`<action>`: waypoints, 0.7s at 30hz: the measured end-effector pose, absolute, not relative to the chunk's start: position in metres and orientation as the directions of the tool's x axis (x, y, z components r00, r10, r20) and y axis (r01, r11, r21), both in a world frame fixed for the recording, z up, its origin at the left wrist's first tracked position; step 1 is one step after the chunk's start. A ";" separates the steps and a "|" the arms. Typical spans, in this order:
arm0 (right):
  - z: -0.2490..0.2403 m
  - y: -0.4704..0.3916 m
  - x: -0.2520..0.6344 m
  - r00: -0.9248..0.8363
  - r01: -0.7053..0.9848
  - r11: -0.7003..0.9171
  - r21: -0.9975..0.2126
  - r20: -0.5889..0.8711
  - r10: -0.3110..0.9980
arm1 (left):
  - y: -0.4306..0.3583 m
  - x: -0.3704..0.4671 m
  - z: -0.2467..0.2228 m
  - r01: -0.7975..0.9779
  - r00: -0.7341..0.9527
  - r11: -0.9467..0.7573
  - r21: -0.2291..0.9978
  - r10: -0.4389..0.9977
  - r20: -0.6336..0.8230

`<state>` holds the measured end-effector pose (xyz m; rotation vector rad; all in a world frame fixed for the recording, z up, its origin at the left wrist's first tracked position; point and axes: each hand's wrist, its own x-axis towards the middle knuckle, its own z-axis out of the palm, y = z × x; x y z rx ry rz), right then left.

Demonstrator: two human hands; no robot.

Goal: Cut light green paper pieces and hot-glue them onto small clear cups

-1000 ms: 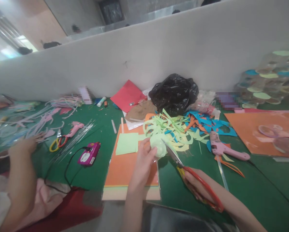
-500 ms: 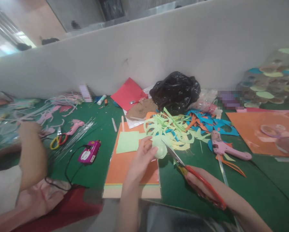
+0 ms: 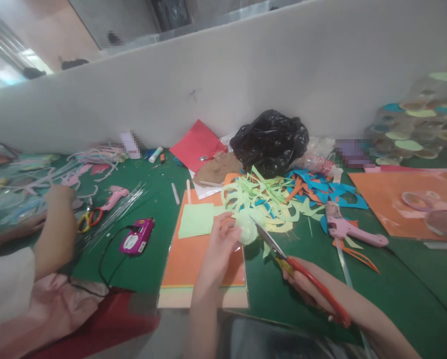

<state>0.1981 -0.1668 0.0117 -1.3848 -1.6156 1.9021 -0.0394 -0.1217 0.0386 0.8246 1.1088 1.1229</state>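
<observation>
My left hand [image 3: 223, 238] pinches a pale green piece with a rounded edge [image 3: 248, 230] above the orange sheets. Red-handled scissors [image 3: 317, 288] are in my right hand [image 3: 302, 284], their blades pointing up and left, with the tips at the piece's right side. Just behind it lies a heap of light green paper scraps [image 3: 268, 187]. To the left of the piece, light green square sheets [image 3: 196, 220] rest on the orange sheets [image 3: 193, 264].
A pink glue gun [image 3: 354, 230] lies at the right. Behind the scraps sits a black plastic bag [image 3: 270, 142]. On the left are a magenta box with a cable [image 3: 137, 236] and another person's arm [image 3: 57, 229].
The other person's hand at the left has shifted right. A green scrap now hangs or lies below the piece near the blades. My hands have barely moved.
</observation>
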 end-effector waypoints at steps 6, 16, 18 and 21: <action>0.018 -0.163 0.194 -0.495 0.386 -0.292 -0.875 -0.464 0.735 | -0.121 -0.045 0.038 -0.225 0.080 0.267 0.937 0.964 -0.255; 0.023 -0.162 0.185 -0.468 0.404 -0.360 -0.841 -0.528 0.708 | -0.125 -0.033 0.040 -0.317 -0.087 0.227 0.921 0.960 -0.267; 0.025 -0.162 0.184 -0.463 0.401 -0.362 -0.841 -0.528 0.712 | -0.127 -0.027 0.040 -0.348 -0.124 0.219 0.912 0.953 -0.277; 0.026 -0.162 0.185 -0.464 0.413 -0.365 -0.834 -0.538 0.704 | -0.129 -0.022 0.040 -0.375 -0.148 0.216 0.901 0.946 -0.288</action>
